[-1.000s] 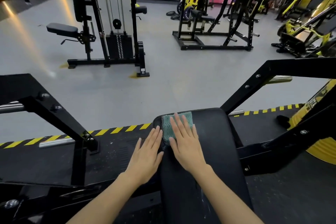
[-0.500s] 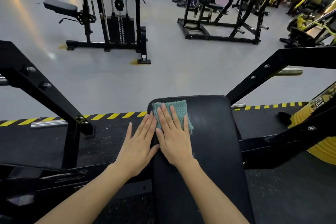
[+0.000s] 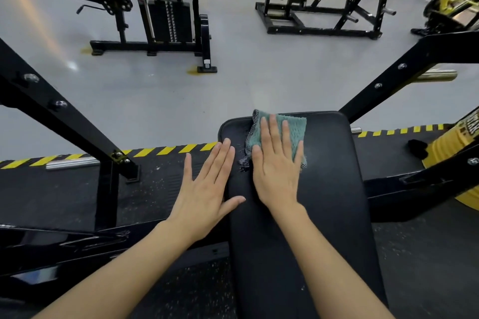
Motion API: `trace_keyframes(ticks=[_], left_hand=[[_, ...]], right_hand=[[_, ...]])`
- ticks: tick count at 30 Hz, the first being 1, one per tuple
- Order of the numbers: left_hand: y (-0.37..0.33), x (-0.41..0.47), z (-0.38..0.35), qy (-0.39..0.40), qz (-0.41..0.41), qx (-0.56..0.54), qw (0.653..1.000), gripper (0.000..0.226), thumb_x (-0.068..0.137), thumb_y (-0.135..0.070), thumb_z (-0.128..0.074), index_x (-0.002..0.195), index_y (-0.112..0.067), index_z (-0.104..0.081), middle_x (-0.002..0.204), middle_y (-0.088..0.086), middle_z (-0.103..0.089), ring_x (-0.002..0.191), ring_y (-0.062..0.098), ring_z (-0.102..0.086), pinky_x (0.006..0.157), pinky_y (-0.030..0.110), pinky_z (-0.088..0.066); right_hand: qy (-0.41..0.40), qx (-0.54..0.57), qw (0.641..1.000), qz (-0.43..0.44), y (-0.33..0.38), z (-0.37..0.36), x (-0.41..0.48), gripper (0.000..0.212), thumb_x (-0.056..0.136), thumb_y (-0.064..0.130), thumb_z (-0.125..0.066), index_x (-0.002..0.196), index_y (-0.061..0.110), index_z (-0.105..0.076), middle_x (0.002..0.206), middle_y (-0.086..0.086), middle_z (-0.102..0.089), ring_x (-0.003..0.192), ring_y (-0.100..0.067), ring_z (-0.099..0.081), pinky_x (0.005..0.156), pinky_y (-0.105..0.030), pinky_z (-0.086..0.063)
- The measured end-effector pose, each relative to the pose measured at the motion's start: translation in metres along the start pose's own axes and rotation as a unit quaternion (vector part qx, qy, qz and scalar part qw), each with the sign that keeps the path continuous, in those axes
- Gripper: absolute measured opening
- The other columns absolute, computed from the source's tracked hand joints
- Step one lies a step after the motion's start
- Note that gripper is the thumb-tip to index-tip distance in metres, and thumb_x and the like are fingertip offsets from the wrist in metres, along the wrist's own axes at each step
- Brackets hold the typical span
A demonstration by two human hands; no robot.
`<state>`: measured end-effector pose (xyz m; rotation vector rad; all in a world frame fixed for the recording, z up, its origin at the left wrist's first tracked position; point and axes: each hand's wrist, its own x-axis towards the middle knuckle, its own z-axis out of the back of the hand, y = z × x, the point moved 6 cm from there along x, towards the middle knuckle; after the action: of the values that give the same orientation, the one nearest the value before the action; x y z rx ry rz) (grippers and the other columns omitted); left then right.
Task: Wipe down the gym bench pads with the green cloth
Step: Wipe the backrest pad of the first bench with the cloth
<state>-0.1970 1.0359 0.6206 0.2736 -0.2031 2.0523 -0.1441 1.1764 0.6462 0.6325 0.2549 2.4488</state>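
scene: head view down on a black bench pad (image 3: 329,163) in a gym; two bare forearms reach in from the near side
green cloth (image 3: 295,132): lies flat on the bench pad at its far end, left of the middle; its far edge reaches the pad's far edge; grey frayed hem along its left side, loose threads trailing toward the near side
right grip (image 3: 277,166): released, flat, fingers straight and slightly spread; palm down on the cloth, pressing it to the pad; heel of the hand on bare pad just near of the cloth; grasping nothing
left grip (image 3: 207,189): released, flat, fingers straight and together; sits at the pad's left edge, fingertips and thumb tip over the pad, palm out past the edge; holds nothing; apart from the cloth; contact with the pad cannot tell
bench pad surface: dull pale smears near the far-left corner and right of the cloth
frame: black bolted bars (image 3: 64,122) slant in from both sides of the pad
under the bench: dark speckled rubber mat (image 3: 64,194); yellow-black hazard strip (image 3: 166,150) along its far edge; grey floor (image 3: 233,85) beyond
background: cable machine with weight stack (image 3: 169,21) far left; black racks far right; yellow plate (image 3: 451,147) at right edge
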Motion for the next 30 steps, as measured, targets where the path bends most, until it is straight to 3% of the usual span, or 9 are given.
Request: trace_keyframes(ticks=[3,7,13,17,22,25,30], left_hand=[[0.003,0.002,0.001,-0.008,-0.017,0.000,1.000,0.088,0.092,-0.064,-0.031,0.158,-0.007,-0.014,0.167,0.008,-0.008,0.154,0.020,-0.011,0.118,0.060,-0.008],[0.008,0.008,0.003,0.006,-0.042,0.001,0.999,0.090,0.091,-0.065,-0.030,0.158,-0.007,-0.010,0.167,0.008,-0.005,0.154,0.020,-0.006,0.118,0.057,-0.006],[0.005,0.026,0.013,0.008,-0.099,0.033,0.994,0.082,0.098,-0.064,-0.018,0.158,-0.009,-0.014,0.167,0.006,-0.008,0.154,0.018,-0.006,0.120,0.053,-0.007],[0.000,0.041,0.016,0.006,-0.144,0.053,0.988,0.074,0.100,-0.056,-0.023,0.158,-0.010,-0.018,0.167,0.004,-0.012,0.154,0.017,-0.009,0.121,0.048,-0.011],[0.001,0.048,0.019,0.010,-0.166,0.056,0.984,0.069,0.102,-0.050,-0.026,0.157,-0.009,-0.021,0.166,0.004,-0.013,0.154,0.017,-0.008,0.122,0.045,-0.011],[0.000,0.048,0.017,0.018,-0.157,0.044,0.986,0.067,0.103,-0.048,-0.024,0.158,-0.010,-0.019,0.167,0.004,-0.011,0.154,0.017,-0.007,0.122,0.044,-0.011],[-0.001,0.047,0.013,0.011,-0.136,0.035,0.990,0.067,0.104,-0.048,-0.020,0.158,-0.008,-0.016,0.167,0.006,-0.010,0.154,0.019,-0.007,0.122,0.045,-0.010]], right_hand=[[-0.016,0.017,1.000,-0.016,0.027,-0.007,-0.015,0.056,0.103,0.042,-0.014,0.157,0.028,-0.011,0.163,0.012,-0.002,0.151,-0.012,0.002,0.118,-0.046,0.007],[-0.020,0.019,0.999,-0.015,0.036,-0.010,-0.025,0.056,0.103,0.041,-0.016,0.157,0.026,-0.013,0.164,0.010,-0.006,0.151,-0.012,-0.001,0.119,-0.046,0.004],[-0.031,0.026,0.996,-0.083,0.011,-0.004,-0.012,0.059,0.102,0.044,-0.011,0.157,0.023,-0.008,0.165,0.007,-0.003,0.151,-0.013,0.003,0.118,-0.045,0.007],[-0.025,0.034,0.992,-0.123,-0.025,0.002,0.005,0.060,0.101,0.045,-0.007,0.157,0.024,0.000,0.164,0.008,0.005,0.151,-0.013,0.009,0.118,-0.046,0.009],[-0.021,0.049,0.980,-0.193,-0.052,0.010,0.023,0.056,0.105,0.038,-0.016,0.156,0.026,0.006,0.163,0.009,0.012,0.150,-0.014,0.015,0.120,-0.050,0.008],[-0.050,0.045,0.985,-0.156,-0.029,0.009,0.015,0.058,0.102,0.041,-0.012,0.157,0.025,-0.002,0.164,0.007,0.004,0.151,-0.016,0.007,0.120,-0.052,0.006],[-0.020,0.013,1.000,0.006,-0.002,0.001,-0.010,0.056,0.103,0.039,-0.020,0.156,0.023,-0.017,0.164,0.007,-0.011,0.151,-0.014,-0.005,0.120,-0.049,-0.003]])
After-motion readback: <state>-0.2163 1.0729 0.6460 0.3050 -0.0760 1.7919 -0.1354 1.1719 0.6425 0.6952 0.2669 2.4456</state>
